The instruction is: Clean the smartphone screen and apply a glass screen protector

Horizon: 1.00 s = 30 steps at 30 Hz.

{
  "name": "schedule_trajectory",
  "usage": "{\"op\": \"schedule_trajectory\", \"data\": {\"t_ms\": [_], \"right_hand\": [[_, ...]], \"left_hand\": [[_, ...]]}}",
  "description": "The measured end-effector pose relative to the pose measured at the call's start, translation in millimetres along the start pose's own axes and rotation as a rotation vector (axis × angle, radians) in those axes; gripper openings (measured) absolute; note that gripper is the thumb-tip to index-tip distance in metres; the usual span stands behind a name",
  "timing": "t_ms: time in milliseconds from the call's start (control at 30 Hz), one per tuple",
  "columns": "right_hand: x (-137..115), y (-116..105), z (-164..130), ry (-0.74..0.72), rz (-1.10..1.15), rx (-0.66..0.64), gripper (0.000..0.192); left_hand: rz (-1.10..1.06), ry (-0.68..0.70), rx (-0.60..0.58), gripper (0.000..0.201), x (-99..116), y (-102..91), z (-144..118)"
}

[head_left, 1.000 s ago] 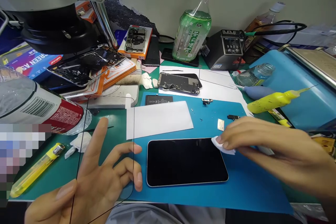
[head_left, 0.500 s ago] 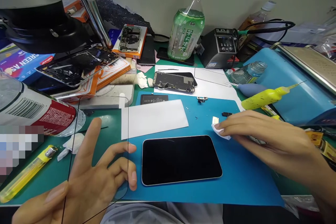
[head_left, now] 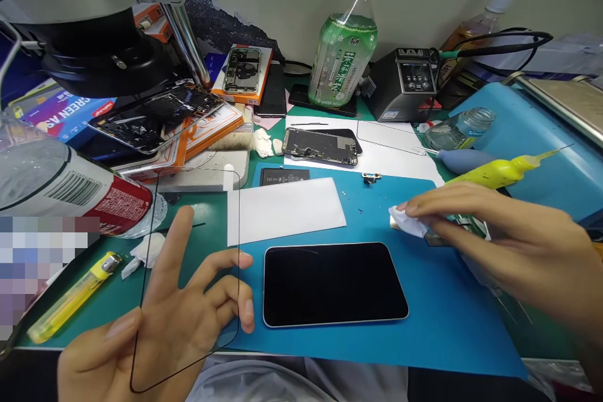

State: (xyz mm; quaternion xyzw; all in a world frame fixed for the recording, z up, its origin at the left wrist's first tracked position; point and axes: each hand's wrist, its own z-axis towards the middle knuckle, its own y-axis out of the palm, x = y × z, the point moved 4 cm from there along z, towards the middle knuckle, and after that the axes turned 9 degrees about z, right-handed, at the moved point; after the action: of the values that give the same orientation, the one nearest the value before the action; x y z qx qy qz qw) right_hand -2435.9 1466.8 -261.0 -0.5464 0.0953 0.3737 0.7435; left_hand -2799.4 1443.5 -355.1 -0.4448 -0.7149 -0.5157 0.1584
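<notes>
My left hand (head_left: pixel 176 320), palm up, holds a clear glass screen protector (head_left: pixel 214 210) with a thin black border by its edges, between thumb and fingertips. The index finger stretches out behind the glass. My right hand (head_left: pixel 513 235) pinches a folded white wipe (head_left: pixel 409 222) at the right side of the blue mat (head_left: pixel 330 347). Between the hands a phone (head_left: pixel 335 284) lies on the mat, its dark screen facing up. Behind it rests a blank white sheet (head_left: pixel 292 210).
Opened phone parts (head_left: pixel 321 146) lie on white paper at the back. A green-labelled bottle (head_left: pixel 346 50) and a black control box (head_left: pixel 402 85) stand behind. At left are a tilted bottle (head_left: pixel 113 201), a yellow lighter (head_left: pixel 73 298) and a microscope (head_left: pixel 103 44).
My right hand has lifted slightly, and more of the wipe shows, covering most of the small pale piece beneath. The left hand keeps its hold on the glass. The whole view has shifted.
</notes>
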Motion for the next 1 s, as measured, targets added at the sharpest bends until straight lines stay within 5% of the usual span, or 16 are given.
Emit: {"op": "schedule_trajectory", "data": {"t_ms": [133,233,667,1000], "right_hand": [[1.8,3.6,25.1,0.196,0.102,0.115,0.008],[0.8,16.5,44.1,0.268,0.201,0.081,0.008],[-19.8,85.0,89.0,-0.052,0.360,-0.239,0.013],[1.7,75.9,83.6,0.025,0.291,-0.220,0.018]], "left_hand": [[-0.008,0.056,-0.029,0.074,-1.2,7.4,-5.2],[-0.003,0.058,0.005,0.075,0.2,12.8,-4.4],[0.040,0.078,-0.013,0.070,8.9,27.8,-2.8],[0.082,0.101,-0.012,0.069,9.0,28.0,-4.8]]}}
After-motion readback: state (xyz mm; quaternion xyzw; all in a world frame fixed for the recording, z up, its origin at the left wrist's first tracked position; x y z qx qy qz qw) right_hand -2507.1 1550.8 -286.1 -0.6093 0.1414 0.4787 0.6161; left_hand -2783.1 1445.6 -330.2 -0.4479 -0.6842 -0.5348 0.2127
